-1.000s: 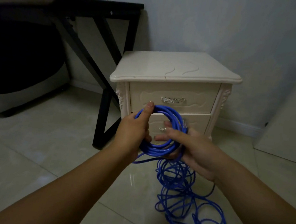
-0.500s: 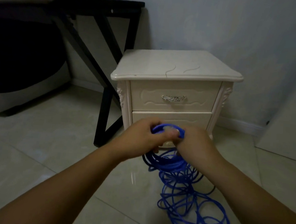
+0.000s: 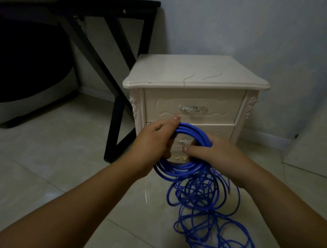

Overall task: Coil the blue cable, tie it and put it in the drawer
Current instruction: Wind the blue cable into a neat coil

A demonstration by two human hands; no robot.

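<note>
The left hand [image 3: 152, 142] and right hand [image 3: 221, 155] grip the thin blue cable [image 3: 184, 167] in a coil; its loose tangle at lower right risks knotting when pulled.

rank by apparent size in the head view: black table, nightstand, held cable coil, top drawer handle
1. black table, though cropped by the frame
2. nightstand
3. held cable coil
4. top drawer handle

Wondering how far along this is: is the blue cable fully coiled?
Partly: left hand and right hand hold some coiled cable; the rest lies loose on the floor.
</note>
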